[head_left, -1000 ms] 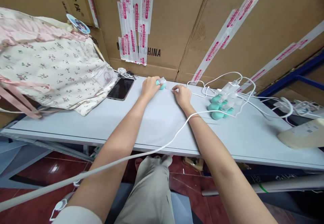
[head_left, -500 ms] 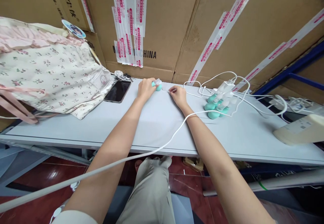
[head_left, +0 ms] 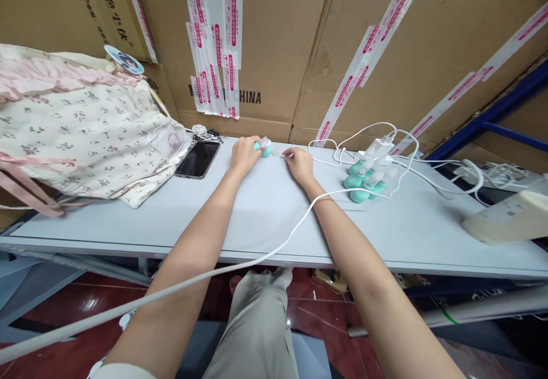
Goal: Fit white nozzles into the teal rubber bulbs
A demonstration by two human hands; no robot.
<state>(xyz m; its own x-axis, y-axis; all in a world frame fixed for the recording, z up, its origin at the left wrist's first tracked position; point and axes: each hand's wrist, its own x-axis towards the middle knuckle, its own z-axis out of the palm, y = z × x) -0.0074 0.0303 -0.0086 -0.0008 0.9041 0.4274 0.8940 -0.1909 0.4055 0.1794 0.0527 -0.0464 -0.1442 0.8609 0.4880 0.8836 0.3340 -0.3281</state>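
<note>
At the far side of the table, my left hand [head_left: 245, 155] is closed round a small teal bottle [head_left: 266, 152] with a clear, pale top. Another bit of teal shows by its fingertips. Just to the right, my right hand [head_left: 300, 164] has its thumb and fingers pinched together, low over the tabletop. A small translucent piece [head_left: 277, 152] lies between the two hands, close to the right fingertips. Whatever those fingers hold is too small to make out. Several similar teal bottles [head_left: 358, 195] with clear tops stand grouped to the right of my right forearm.
A white cable [head_left: 295, 228] crosses over both forearms. A white charger [head_left: 379, 148] sits behind the grouped bottles. Left lie a phone [head_left: 198, 159] and a floral bag [head_left: 89, 133]; a beige container [head_left: 509, 216] is at right. Cardboard [head_left: 278, 42] walls the back.
The view has shifted slightly. Both hands stay nearly in place, and the translucent piece between them shows more plainly beside the right fingertips.
</note>
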